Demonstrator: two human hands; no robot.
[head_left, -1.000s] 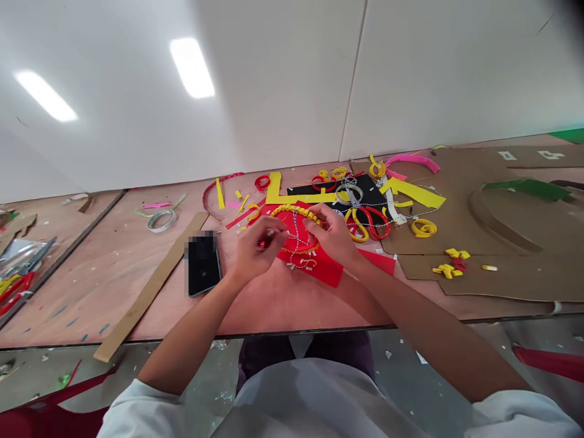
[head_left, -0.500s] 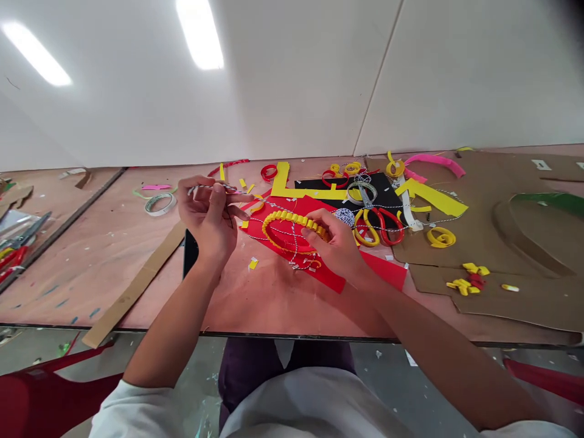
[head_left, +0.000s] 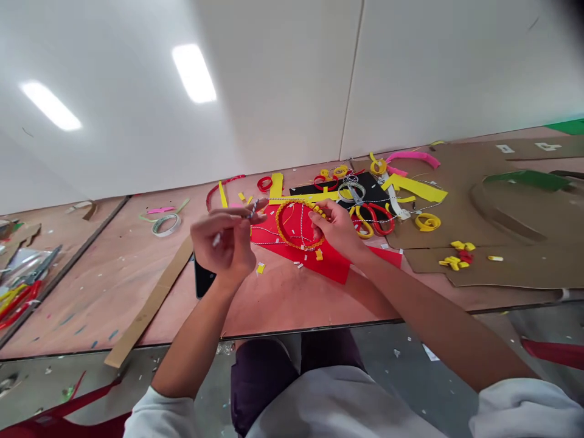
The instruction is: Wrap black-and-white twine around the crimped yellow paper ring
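My right hand pinches the right side of a ring wrapped in yellow paper, held tilted above the table. To its left, my left hand is closed on a black-and-white twisted string, with a piece of it showing at the fingertips. More string crosses the ring's opening and runs off to the right. Beneath the ring lies red paper with small white and yellow scraps on it. Scissors with red and yellow handles rest just right of my right hand.
A tape roll and a cardboard strip lie on the left, with a dark phone-like object by my left wrist. Brown cardboard covers the right side, holding yellow and red folded pieces. A white wall stands behind the table.
The ring has tilted to face me more. My left hand has turned and moved right toward the ring, still with the string. The camera view has also shifted.
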